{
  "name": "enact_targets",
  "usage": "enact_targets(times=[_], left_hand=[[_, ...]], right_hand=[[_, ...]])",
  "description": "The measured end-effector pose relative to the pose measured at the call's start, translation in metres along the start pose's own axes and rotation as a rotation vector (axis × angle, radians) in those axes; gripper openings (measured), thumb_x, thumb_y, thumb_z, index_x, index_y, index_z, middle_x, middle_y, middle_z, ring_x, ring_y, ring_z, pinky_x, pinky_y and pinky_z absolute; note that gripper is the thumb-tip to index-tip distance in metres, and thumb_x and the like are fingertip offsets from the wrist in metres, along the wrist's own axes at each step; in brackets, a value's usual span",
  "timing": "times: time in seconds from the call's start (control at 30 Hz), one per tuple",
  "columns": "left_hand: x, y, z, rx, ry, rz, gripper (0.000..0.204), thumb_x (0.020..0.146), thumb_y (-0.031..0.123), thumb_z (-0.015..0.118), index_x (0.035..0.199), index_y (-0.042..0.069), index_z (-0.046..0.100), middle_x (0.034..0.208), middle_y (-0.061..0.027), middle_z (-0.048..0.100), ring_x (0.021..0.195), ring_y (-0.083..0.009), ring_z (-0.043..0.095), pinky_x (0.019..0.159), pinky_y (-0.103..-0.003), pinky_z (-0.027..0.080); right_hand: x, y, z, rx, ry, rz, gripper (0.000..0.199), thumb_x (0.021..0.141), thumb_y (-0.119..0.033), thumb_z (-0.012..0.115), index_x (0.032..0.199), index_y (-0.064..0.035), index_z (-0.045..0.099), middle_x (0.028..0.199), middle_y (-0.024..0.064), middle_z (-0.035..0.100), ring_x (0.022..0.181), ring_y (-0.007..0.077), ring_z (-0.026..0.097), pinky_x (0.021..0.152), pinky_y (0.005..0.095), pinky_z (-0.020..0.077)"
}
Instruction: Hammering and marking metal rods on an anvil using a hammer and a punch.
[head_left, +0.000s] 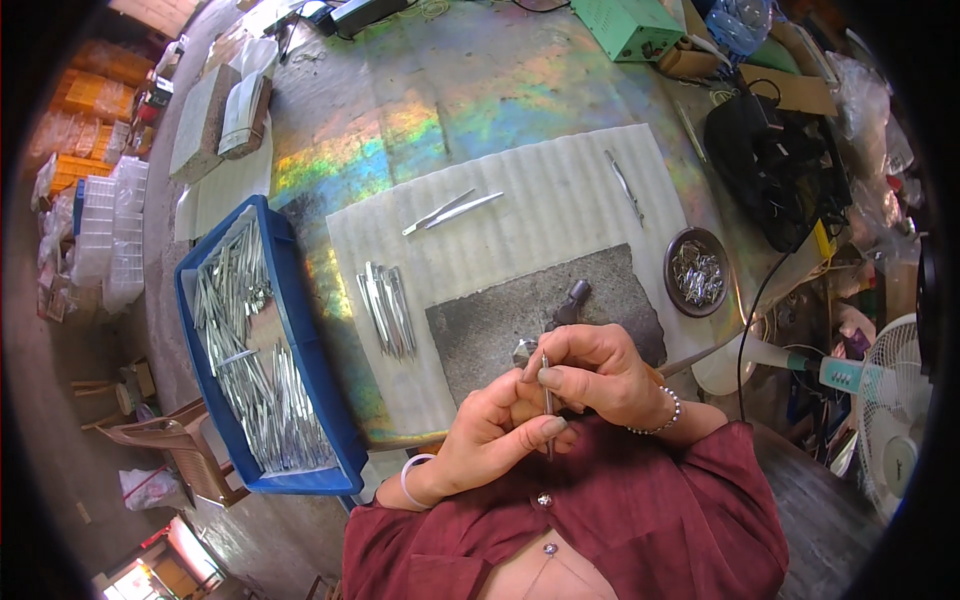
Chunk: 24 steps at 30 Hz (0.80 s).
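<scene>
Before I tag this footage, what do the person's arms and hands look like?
The ungloved left hand wears a smooth pale band; the ungloved right hand wears a silvery beaded bracelet. The dark red sleeves stop well short of both hands.

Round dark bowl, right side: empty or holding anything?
Not empty: the bowl holds many small shiny metal pieces. How deep, cannot tell.
</scene>
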<state>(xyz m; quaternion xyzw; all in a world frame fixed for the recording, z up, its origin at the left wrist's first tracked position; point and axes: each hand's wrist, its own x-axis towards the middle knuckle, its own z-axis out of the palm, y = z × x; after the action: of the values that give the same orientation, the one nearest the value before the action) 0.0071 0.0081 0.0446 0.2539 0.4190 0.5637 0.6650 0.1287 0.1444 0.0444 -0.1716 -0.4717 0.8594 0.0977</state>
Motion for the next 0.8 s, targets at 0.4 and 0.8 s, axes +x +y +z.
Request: enact_targets(times=[0.4,0.8], left_hand=[[0.0029,0.0050,0.0094,-0.109,0.016,-0.086,0.029,0.090,0.002,0.056,0.115,-0.002,0.043,0.087,-0.0085,0.063,0.074,-0.0127,0.063,0.062,-0.023,0.052],[0.0013,0.0006,0.0073,0.040,0.067,-0.025,0.018,0.089,0.004,0.058,0.102,-0.003,0.047,0.075,-0.0062,0.064,0.066,-0.0092,0.062,0.056,-0.022,0.049]], right_hand=[[-0.0050,-0.0024,-0.0071,0.099,-0.027,0.070,0.014,0.093,-0.010,0.051,0.098,0.0006,0.059,0.074,-0.0001,0.058,0.058,0.0018,0.046,0.050,0.0171,0.0370],[-0.0018,0.0010,-0.0042,0.133,0.004,0.085,0.012,0.091,-0.004,0.049,0.099,0.0008,0.058,0.070,0.0008,0.054,0.053,0.0031,0.040,0.046,0.0187,0.0311]])
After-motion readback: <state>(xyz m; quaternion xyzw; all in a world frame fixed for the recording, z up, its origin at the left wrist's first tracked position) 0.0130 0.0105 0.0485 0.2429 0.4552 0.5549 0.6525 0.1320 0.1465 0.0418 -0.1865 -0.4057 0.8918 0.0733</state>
